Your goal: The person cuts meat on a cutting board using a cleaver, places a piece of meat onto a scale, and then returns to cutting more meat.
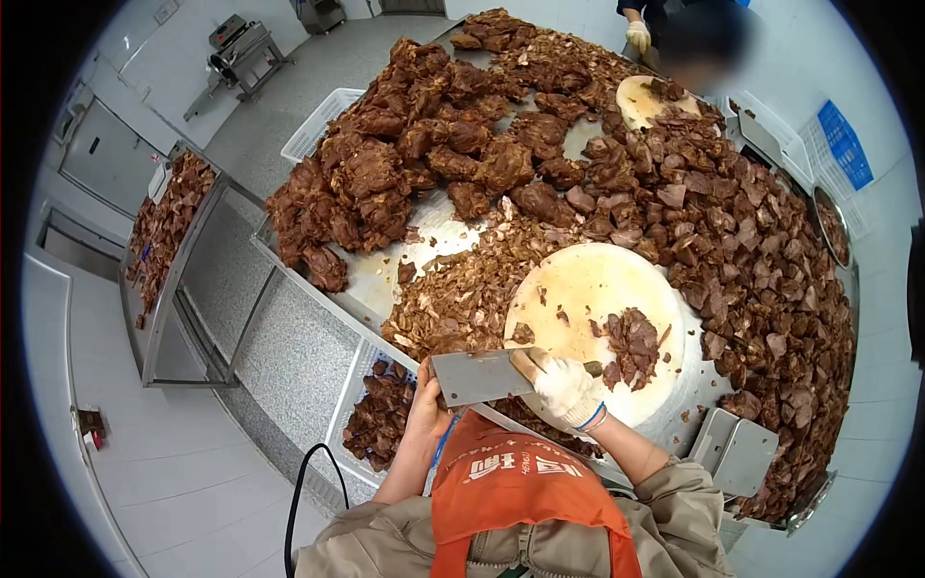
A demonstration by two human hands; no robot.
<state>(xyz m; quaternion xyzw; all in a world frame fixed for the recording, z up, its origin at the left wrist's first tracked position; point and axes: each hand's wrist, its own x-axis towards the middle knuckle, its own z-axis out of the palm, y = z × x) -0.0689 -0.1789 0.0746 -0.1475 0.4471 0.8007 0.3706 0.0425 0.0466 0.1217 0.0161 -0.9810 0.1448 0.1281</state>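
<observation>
A broad metal cleaver [479, 377] lies level in front of the orange apron. My right hand [567, 387], in a white glove, is closed around its handle over the near edge of the round cutting board [549, 275]. At the other end of the blade is my bare left hand [427, 405], its fingers closed at the blade's end. A small heap of sliced brown meat [633, 347] sits on the right part of the board, with a few scraps scattered beside it. Small meat trimmings [453, 308] are piled left of the board.
Large meat chunks [376, 178] are heaped at the back left, and cut pieces [771, 318] cover the right. A basket of meat [381, 414] stands below the near left edge. Across the table, a co-worker's gloved hand [638, 37] is near a second board [636, 101].
</observation>
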